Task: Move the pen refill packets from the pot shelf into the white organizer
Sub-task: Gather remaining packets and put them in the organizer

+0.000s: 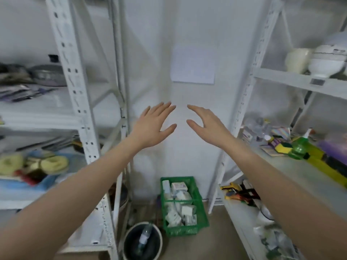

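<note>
Head view: both arms stretched forward, bare, in the gap between two white metal shelf racks, facing a white wall. Left hand (pixel 153 126) raised, palm away, fingers (pixel 165 107) straight and spread wide, holding nothing. Right hand (pixel 206 124) beside it, just apart, fingers (pixel 193 107) loosely extended with a slight curve, thumb out, also holding nothing. Neither hand touches a shelf or any item.

Pen refill packets (pixel 20 93): probably the flat dark/purple packets lying in a loose pile on the left rack's upper shelf (pixel 47 109), just in front of a grey metal pot (pixel 47 75). Blurred, so print and count cannot be told. White organizer: cannot pick it out for sure in this view.

Left rack, lower shelf: blue tray (pixel 22 182) with yellowish round items and something red; long dark utensils behind it, blurred.

Right rack, top shelf: white and cream ceramic bowls (pixel 324 62), stacked close together. Middle shelf: green bottle (pixel 300 147) lying among colourful small items, yellow-and-black long object just right of it. Lower shelf: yellow and black tools (pixel 238 192), blurred.

Wall: sheet of paper (pixel 193 64) stuck above the hands.

Floor: green plastic crate (pixel 185 229) full of small white boxes, against the wall between the racks. Dark bucket (pixel 142 241) just left of the crate, with a clear plastic bottle inside, tilted.
</note>
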